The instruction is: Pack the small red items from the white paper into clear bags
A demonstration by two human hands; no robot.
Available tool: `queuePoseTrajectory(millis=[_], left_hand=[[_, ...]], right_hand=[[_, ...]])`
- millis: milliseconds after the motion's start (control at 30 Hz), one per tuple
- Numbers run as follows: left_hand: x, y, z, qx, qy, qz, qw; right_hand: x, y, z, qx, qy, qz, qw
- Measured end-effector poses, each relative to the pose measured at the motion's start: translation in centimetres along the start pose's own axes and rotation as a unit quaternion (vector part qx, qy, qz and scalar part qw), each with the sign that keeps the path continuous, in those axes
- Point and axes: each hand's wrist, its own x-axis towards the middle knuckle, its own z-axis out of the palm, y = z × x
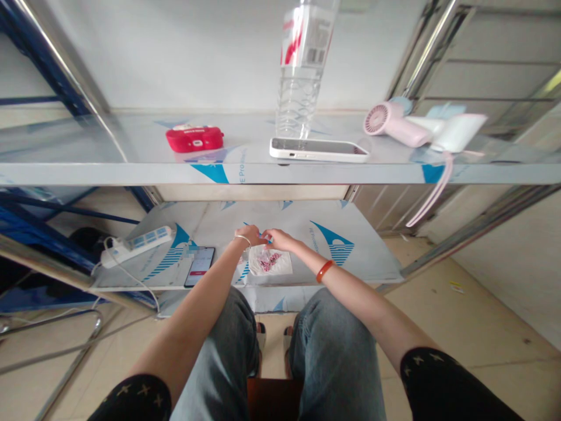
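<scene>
Over the lower shelf, my left hand and my right hand meet with bent fingers, their tips close together. Both look closed in a pinch; whatever they hold is too small to make out. Just below them lies a white plastic bag with small dark red bead-like pieces on it. A pale bangle circles my left wrist, and an orange-red bangle is on my right forearm.
A phone with a lit screen and a white power strip lie left on the lower shelf. The upper shelf carries a red case, a white phone, a clear bottle and a pink handheld fan with a hanging strap.
</scene>
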Motion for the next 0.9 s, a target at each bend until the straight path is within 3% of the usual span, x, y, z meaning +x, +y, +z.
queuePoseTrajectory(millis=[100,233,400,700,900], left_hand=[[0.1,0.2,0.1,-0.001,0.008,0.002,1.000],[0.2,0.1,0.5,-0.018,0.020,0.007,1.000],[0.4,-0.5,1.2,-0.073,0.068,0.063,0.993],[0.5,0.0,0.6,-0.049,0.020,0.077,0.996],[0.2,0.5,0.3,0.011,0.023,0.042,0.999]], right_hand=[[0.2,0.4,0.4,-0.010,-0.001,0.030,1.000],[0.2,1.1,0.6,0.009,0.017,0.018,1.000],[0.0,2.3,0.6,0.053,0.038,0.014,0.998],[-0.2,3.5,0.4,0.177,0.014,0.046,0.983],[-0.6,2.8,0.1,0.211,0.042,0.114,0.970]])
